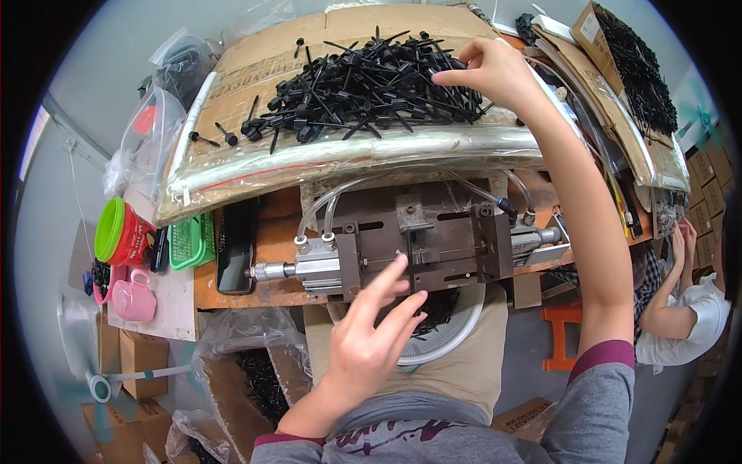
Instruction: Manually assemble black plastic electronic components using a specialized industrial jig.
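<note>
My right hand is over the right end of a heap of black plastic parts with thin stems. Its thumb and fingers are apart, and I see nothing held between them. My left hand hovers at the front edge of a dark metal clamping fixture, fingers spread and holding nothing. Silver pneumatic cylinders flank the fixture, the left cylinder and the right cylinder, with clear air tubes attached. A white basket with black parts in it sits on my lap, partly covered by my left hand.
The heap lies on a cardboard-covered board wrapped in plastic. At left are a phone, a green basket, a red bucket and a pink mug. Another person works at right, near an orange stool.
</note>
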A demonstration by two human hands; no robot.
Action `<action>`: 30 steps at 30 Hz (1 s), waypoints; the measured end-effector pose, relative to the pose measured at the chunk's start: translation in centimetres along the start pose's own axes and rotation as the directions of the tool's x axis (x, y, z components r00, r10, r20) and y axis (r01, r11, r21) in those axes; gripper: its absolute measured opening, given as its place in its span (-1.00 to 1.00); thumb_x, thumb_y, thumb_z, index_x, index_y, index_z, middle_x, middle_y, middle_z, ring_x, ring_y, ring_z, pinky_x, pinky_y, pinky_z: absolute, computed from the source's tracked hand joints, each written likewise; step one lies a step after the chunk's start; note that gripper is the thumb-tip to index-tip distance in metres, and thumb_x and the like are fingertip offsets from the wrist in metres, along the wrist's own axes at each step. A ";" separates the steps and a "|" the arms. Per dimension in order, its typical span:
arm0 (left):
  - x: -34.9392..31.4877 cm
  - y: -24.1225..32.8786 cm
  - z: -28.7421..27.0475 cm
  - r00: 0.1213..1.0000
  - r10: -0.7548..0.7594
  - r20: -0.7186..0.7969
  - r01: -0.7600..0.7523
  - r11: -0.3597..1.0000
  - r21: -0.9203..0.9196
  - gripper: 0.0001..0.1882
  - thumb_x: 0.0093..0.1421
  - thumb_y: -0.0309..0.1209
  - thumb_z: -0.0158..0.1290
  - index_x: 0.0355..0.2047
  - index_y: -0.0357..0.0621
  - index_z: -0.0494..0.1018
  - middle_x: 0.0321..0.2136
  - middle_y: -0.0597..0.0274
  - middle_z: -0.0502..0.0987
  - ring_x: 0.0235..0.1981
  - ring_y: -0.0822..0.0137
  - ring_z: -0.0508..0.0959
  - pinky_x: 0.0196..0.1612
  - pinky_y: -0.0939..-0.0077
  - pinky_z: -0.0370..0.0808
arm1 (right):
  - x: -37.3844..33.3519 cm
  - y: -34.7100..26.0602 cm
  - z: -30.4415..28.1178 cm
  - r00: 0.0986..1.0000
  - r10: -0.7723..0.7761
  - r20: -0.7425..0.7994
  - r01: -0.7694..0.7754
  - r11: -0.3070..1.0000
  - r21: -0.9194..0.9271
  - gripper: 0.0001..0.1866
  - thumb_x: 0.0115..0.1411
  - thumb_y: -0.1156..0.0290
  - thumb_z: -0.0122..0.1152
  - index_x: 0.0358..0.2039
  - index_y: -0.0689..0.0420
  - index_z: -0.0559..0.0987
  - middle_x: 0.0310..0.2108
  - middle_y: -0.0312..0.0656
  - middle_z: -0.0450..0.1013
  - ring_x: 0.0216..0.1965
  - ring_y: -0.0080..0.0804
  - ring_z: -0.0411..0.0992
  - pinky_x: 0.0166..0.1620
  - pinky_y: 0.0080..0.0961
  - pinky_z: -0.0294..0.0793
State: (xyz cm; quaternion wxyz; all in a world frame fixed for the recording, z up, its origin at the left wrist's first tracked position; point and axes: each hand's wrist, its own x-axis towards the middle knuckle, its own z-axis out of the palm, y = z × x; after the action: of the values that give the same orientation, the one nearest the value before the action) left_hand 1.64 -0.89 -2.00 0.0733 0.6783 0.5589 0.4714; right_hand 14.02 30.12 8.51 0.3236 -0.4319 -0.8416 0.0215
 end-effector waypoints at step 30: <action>0.4 -1.7 2.4 0.927 0.167 0.335 -0.311 0.841 0.442 -0.69 -0.06 -0.41 0.31 -0.29 -0.30 0.59 0.02 -0.19 0.52 -0.59 0.35 0.55 -0.41 0.54 0.50 | 1.6 0.2 -0.6 0.910 0.002 0.415 0.055 0.991 -0.125 -0.76 -0.16 0.40 0.38 -0.52 0.26 0.55 -0.59 -0.17 0.46 -0.58 -0.43 0.43 -0.47 -0.47 0.41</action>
State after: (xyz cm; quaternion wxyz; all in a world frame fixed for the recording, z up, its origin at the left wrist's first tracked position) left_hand 2.15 1.06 -4.14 -0.0809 0.7998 0.5533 0.2185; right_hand 13.80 31.27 9.81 0.1085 -0.4266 -0.8964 0.0514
